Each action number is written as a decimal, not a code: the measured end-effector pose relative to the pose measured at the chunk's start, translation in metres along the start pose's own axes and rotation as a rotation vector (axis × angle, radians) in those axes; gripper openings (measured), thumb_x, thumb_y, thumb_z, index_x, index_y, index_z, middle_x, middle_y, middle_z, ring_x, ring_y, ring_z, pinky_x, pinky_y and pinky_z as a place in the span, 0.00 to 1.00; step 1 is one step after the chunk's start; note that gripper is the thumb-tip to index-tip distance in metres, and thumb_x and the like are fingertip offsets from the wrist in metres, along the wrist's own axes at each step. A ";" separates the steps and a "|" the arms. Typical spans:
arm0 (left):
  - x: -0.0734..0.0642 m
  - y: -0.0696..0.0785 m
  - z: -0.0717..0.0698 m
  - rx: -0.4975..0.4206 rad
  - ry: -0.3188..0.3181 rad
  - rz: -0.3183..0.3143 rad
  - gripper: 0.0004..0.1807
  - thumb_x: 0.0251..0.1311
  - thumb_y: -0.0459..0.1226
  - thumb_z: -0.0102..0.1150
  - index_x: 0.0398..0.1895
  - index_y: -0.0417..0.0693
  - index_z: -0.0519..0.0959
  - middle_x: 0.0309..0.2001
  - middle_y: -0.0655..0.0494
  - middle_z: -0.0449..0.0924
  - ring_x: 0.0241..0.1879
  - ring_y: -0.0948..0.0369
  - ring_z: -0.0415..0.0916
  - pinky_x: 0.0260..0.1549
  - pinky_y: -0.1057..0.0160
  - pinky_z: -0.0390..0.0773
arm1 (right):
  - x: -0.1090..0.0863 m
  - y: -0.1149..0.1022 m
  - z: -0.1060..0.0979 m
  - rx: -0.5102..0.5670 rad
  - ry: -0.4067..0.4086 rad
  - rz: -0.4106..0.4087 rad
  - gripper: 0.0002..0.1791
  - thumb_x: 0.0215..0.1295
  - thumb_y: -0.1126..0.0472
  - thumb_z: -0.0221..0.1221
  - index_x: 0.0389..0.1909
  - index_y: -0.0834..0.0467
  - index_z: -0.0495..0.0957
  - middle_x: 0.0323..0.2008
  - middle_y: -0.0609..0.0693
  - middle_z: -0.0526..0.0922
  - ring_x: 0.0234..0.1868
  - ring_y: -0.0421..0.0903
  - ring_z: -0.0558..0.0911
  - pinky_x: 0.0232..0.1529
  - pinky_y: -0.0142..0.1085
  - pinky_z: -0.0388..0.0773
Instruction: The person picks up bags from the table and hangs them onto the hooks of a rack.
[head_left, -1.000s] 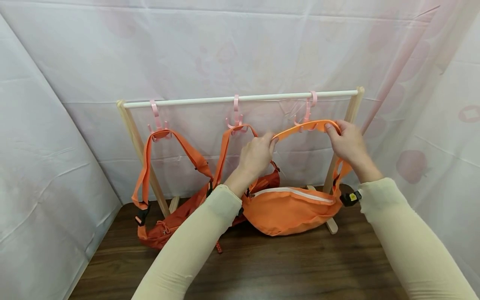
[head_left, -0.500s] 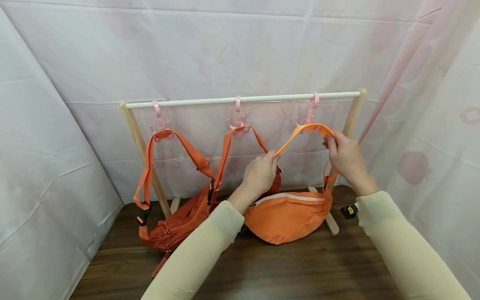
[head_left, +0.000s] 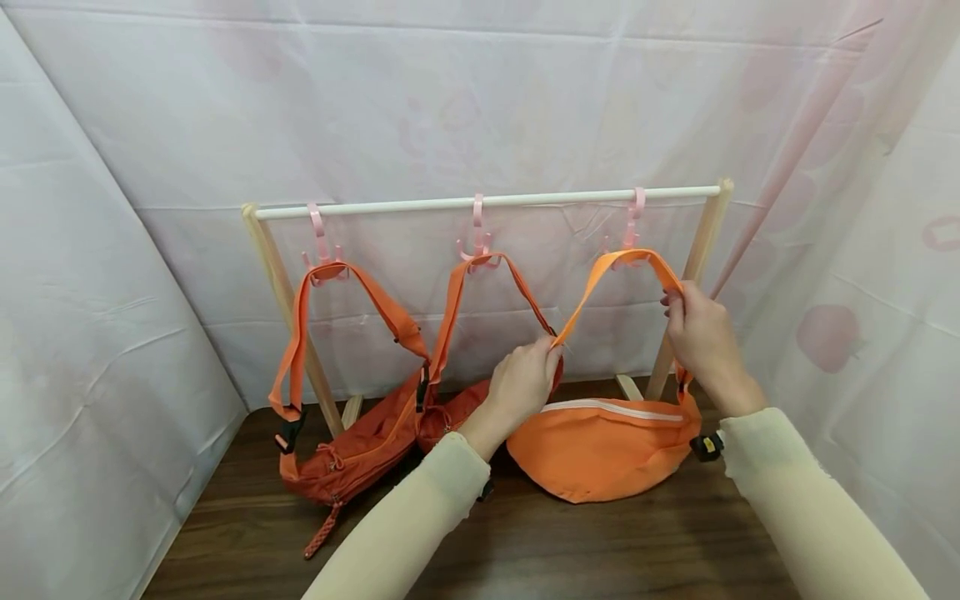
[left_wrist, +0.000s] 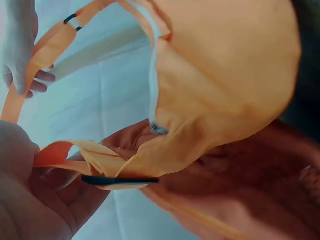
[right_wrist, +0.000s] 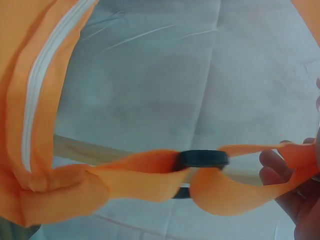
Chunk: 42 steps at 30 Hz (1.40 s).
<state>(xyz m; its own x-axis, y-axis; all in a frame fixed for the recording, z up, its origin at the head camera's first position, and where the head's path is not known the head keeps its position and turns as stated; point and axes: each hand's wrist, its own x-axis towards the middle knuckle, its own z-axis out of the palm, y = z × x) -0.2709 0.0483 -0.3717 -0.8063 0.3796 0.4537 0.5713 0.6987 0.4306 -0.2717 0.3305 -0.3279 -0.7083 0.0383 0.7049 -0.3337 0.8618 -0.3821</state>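
Observation:
A bright orange waist bag (head_left: 603, 454) with a white zipper hangs at the right, its strap (head_left: 602, 268) arching over the right pink hook (head_left: 632, 237). My left hand (head_left: 519, 379) pinches the strap's left side, and my right hand (head_left: 701, 337) grips its right side just below the hook. In the left wrist view a black buckle (left_wrist: 120, 181) sits on the strap beside the left fingers. Another black buckle (right_wrist: 202, 158) shows in the right wrist view, between the bag and the right hand.
Two darker orange-red bags hang from the left hook (head_left: 321, 242) and middle hook (head_left: 477, 233); the left bag (head_left: 360, 437) rests low on the brown table (head_left: 225, 533). A white rod (head_left: 420, 205) on wooden legs carries the hooks. White curtains (head_left: 90, 333) stand around.
Both hands have moved down, the left one most, drawing the strap from a flat span into an arch over the right hook. The bright orange bag has sunk slightly and shifted right.

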 end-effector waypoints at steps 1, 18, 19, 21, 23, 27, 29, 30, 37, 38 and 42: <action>-0.002 -0.001 0.003 -0.007 -0.012 0.000 0.16 0.85 0.47 0.46 0.38 0.53 0.75 0.21 0.61 0.71 0.16 0.61 0.70 0.16 0.62 0.70 | -0.002 0.001 0.000 -0.010 0.010 0.003 0.19 0.87 0.56 0.46 0.51 0.67 0.79 0.38 0.65 0.87 0.28 0.62 0.83 0.28 0.57 0.78; -0.022 -0.007 0.025 0.027 -0.007 -0.055 0.18 0.78 0.48 0.60 0.63 0.52 0.81 0.45 0.60 0.84 0.40 0.59 0.84 0.30 0.61 0.80 | -0.037 0.022 0.007 -0.096 0.121 -0.018 0.17 0.80 0.54 0.60 0.48 0.66 0.80 0.29 0.59 0.80 0.24 0.60 0.79 0.25 0.56 0.73; -0.023 -0.008 0.026 0.028 -0.004 -0.055 0.19 0.78 0.48 0.61 0.64 0.52 0.81 0.46 0.59 0.84 0.42 0.59 0.84 0.31 0.61 0.81 | -0.039 0.023 0.008 -0.092 0.119 -0.016 0.18 0.80 0.53 0.61 0.50 0.67 0.80 0.31 0.61 0.82 0.27 0.61 0.81 0.28 0.58 0.76; -0.026 -0.009 0.028 0.030 0.002 -0.054 0.20 0.77 0.48 0.63 0.66 0.52 0.81 0.48 0.58 0.84 0.44 0.58 0.84 0.35 0.60 0.83 | -0.044 0.024 0.009 -0.080 0.113 -0.011 0.20 0.79 0.53 0.62 0.53 0.69 0.81 0.36 0.63 0.84 0.33 0.63 0.84 0.33 0.61 0.78; -0.028 -0.011 0.029 0.034 0.012 -0.046 0.21 0.75 0.47 0.65 0.66 0.51 0.81 0.51 0.57 0.84 0.48 0.57 0.84 0.40 0.58 0.85 | -0.048 0.025 0.011 -0.080 0.117 -0.016 0.21 0.77 0.53 0.64 0.54 0.69 0.81 0.38 0.64 0.84 0.36 0.64 0.85 0.36 0.62 0.78; -0.036 -0.014 0.031 0.032 0.007 -0.037 0.23 0.75 0.47 0.66 0.66 0.49 0.81 0.54 0.55 0.84 0.53 0.57 0.83 0.48 0.57 0.84 | -0.055 0.026 0.013 -0.080 0.137 -0.039 0.21 0.74 0.55 0.68 0.54 0.70 0.81 0.42 0.66 0.85 0.41 0.65 0.85 0.40 0.63 0.79; -0.041 -0.016 0.032 0.020 0.001 -0.044 0.23 0.75 0.47 0.65 0.67 0.49 0.80 0.55 0.55 0.84 0.53 0.57 0.83 0.47 0.56 0.84 | -0.059 0.026 0.015 -0.083 0.150 -0.056 0.22 0.72 0.57 0.69 0.55 0.71 0.80 0.43 0.67 0.84 0.42 0.66 0.85 0.41 0.64 0.78; -0.044 -0.017 0.032 0.012 -0.004 -0.049 0.23 0.75 0.47 0.65 0.67 0.50 0.80 0.56 0.55 0.84 0.52 0.57 0.83 0.46 0.56 0.84 | -0.061 0.027 0.015 -0.084 0.156 -0.062 0.22 0.71 0.58 0.70 0.55 0.72 0.80 0.44 0.67 0.84 0.42 0.67 0.84 0.42 0.64 0.78; -0.060 -0.022 0.035 -0.017 0.008 -0.054 0.23 0.75 0.45 0.66 0.69 0.51 0.79 0.59 0.54 0.82 0.54 0.56 0.83 0.47 0.54 0.85 | -0.078 0.026 0.020 -0.090 0.200 -0.116 0.26 0.65 0.63 0.73 0.56 0.74 0.78 0.46 0.72 0.81 0.45 0.72 0.79 0.47 0.66 0.75; -0.063 -0.023 0.035 -0.019 0.014 -0.050 0.23 0.74 0.44 0.67 0.69 0.50 0.79 0.59 0.54 0.82 0.54 0.56 0.83 0.47 0.54 0.85 | -0.080 0.025 0.021 -0.091 0.205 -0.124 0.26 0.64 0.63 0.74 0.56 0.74 0.77 0.46 0.72 0.81 0.45 0.72 0.79 0.48 0.66 0.74; -0.074 -0.025 0.032 -0.031 0.028 -0.045 0.24 0.75 0.46 0.65 0.69 0.50 0.79 0.60 0.54 0.82 0.55 0.56 0.83 0.48 0.53 0.85 | -0.092 0.020 0.024 -0.093 0.207 -0.163 0.28 0.62 0.63 0.75 0.57 0.73 0.77 0.45 0.71 0.81 0.44 0.72 0.79 0.44 0.67 0.74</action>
<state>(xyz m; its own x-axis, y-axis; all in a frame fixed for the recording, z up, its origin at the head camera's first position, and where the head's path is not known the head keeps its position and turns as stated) -0.2304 0.0221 -0.4407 -0.8267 0.3311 0.4550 0.5397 0.6951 0.4749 -0.2286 0.3315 -0.4145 -0.5045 -0.0109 0.8634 -0.3677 0.9074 -0.2034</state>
